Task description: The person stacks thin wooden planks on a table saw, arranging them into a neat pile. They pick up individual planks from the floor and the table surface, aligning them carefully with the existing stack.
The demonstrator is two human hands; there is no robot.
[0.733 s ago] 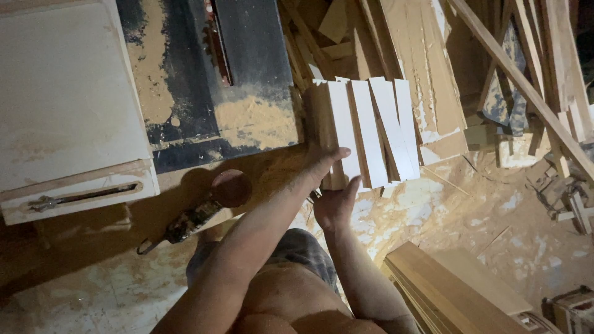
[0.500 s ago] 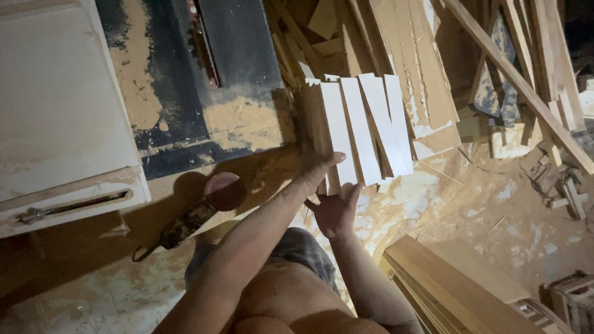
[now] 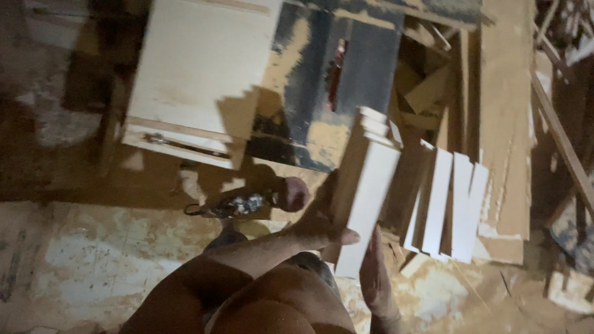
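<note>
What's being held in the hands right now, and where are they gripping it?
A stack of white boards, tilted up off the pile. The left hand presses its near left edge, thumb across the face; the right hand is at its lower end, contact unclear.

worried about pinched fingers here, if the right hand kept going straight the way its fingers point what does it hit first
Most likely the white board held by the left hand; the right hand points up at its lower end, nearly touching, though depth is unclear.

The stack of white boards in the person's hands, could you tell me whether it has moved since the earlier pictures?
Yes. The held boards have been drawn leftward, away from the standing white boards, and now overlap the table saw.
</note>
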